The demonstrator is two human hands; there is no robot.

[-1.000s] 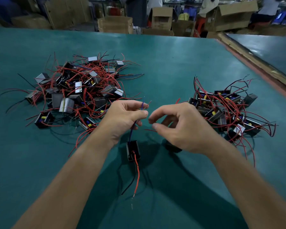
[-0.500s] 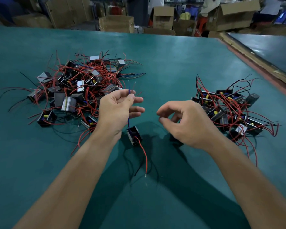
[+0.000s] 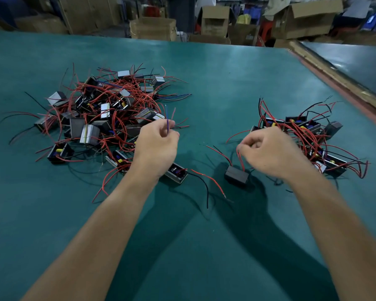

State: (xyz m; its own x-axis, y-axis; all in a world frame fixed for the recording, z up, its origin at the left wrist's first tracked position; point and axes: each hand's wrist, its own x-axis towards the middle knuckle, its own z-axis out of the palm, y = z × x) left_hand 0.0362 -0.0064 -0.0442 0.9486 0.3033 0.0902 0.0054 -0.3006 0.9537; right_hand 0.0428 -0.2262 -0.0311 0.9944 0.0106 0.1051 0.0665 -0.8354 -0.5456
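Right now my left hand (image 3: 159,146) is curled around a thin blue wire (image 3: 167,120), pinching it so that its stiff end stands up above my knuckles. The wire runs down behind my palm, where I lose sight of it. Just under that wrist lies a small oblong box (image 3: 176,173), grey-sided and open on top, with a red and a black lead trailing toward the near edge of the desk (image 3: 215,94).

My right hand (image 3: 269,153) is curled too, thumb and forefinger pinching a red wire (image 3: 240,158) that rises from a matte black box (image 3: 236,177) shaped like a small block. It sits on the desk just below that hand, near the middle. Another red lead and a black one spring from it toward my left hand.

Toward the left edge sprawls a big pile (image 3: 100,118) of the same boxes, some showing shiny silver faces, all knotted in springy red, black and blue wire. A smaller heap (image 3: 308,137) lies toward the right edge, and my right hand covers its near side. The yellow and blue bits inside the open boxes are too small for me to name.

The desk top is smooth, dull teal with a soft sheen, and my arms throw dark shadows across it. Beyond the far edge stand brown cardboard cartons (image 3: 153,29), blurred. Past the far right corner a wood-coloured strip borders a second teal top (image 3: 356,61), cut off by the picture's edge.
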